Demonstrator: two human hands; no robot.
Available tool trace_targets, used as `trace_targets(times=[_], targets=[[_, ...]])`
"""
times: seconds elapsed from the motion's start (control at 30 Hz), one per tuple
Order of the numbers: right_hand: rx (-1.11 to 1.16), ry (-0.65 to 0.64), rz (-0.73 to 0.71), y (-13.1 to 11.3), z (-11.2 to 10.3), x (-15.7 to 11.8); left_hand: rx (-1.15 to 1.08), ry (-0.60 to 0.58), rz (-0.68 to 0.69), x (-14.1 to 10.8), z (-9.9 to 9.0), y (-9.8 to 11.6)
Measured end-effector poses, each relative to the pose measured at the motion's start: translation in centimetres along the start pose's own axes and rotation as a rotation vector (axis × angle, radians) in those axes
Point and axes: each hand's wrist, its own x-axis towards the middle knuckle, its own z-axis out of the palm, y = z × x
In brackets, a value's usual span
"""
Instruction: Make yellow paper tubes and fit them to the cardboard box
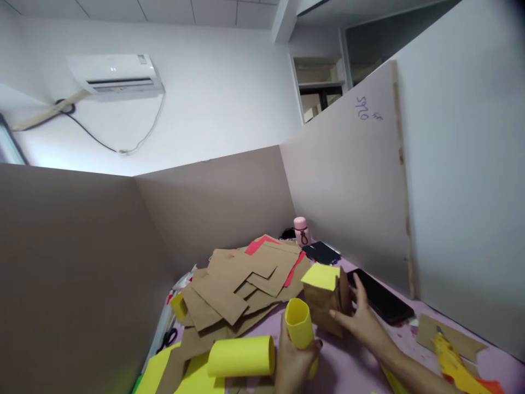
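Observation:
My left hand (298,358) is closed around a small upright yellow paper tube (299,323), whose open end faces up. To its right stands a brown paper box (322,306) with a yellow square (322,276) on top. My right hand (363,320) grips the right side of this box, thumb on the near face and fingers at the far edge. A wider yellow paper roll (240,355) lies on its side left of my left hand. Flat yellow sheets (197,377) are partly under it.
Overlapping brown paper pieces (246,273) cover the table's middle. Black-handled scissors (167,339) lie at the left. A black flat device (381,295), a pink bottle (301,231) and a yellow glue gun (449,355) are on the right. Grey partitions (213,202) enclose the table.

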Motion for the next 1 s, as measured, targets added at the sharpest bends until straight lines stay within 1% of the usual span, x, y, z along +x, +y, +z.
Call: trace_targets(times=[0.03, 0.07, 0.13, 0.17, 0.2, 0.27, 0.33, 0.43, 0.5, 0.6, 0.73, 0.8, 1.0], targets=[[0.084, 0.011, -0.011, -1.4, -0.3, 0.2, 0.016, -0.012, 0.016, 0.1, 0.0, -0.2], [0.153, -0.004, -0.053, -3.0, -0.5, 0.5, 0.02, -0.03, 0.016, 0.3, 0.0, -0.4], [0.277, -0.078, -0.123, -6.3, -0.6, 0.7, 0.031, -0.085, 0.013, 0.5, -0.2, -0.5], [0.308, -0.164, -0.131, -7.8, -0.5, 0.7, 0.04, -0.117, 0.012, 0.5, -0.3, -0.5], [0.315, -0.215, -0.142, -8.9, -0.2, 0.6, 0.047, -0.14, 0.013, 0.6, -0.4, -0.5], [0.249, -0.29, -0.134, -10.1, 0.5, 0.1, 0.05, -0.134, 0.01, 0.5, -0.5, -0.8], [0.11, -0.307, -0.129, -9.9, 1.2, -0.5, 0.046, -0.113, -0.007, 0.4, -0.6, -1.2], [-0.04, -0.263, -0.156, -8.7, 1.9, -1.2, 0.041, -0.145, -0.012, 0.2, -0.5, -1.8], [-0.065, -0.248, -0.166, -8.3, 2.0, -1.3, 0.055, -0.143, 0.021, 0.1, -0.5, -2.0], [-0.052, -0.248, -0.174, -8.7, 1.7, -1.3, 0.086, -0.123, 0.05, 0.1, -0.5, -2.0], [-0.054, -0.277, -0.17, -9.2, 1.4, -1.3, 0.115, -0.156, 0.092, 0.3, -0.6, -2.1], [-0.07, -0.271, -0.171, -9.1, 1.4, -1.4, 0.127, -0.166, 0.107, 0.5, -0.6, -2.2], [-0.123, -0.281, -0.153, -9.1, 1.4, -1.4, 0.136, -0.15, 0.068, 0.5, -0.6, -2.1]])
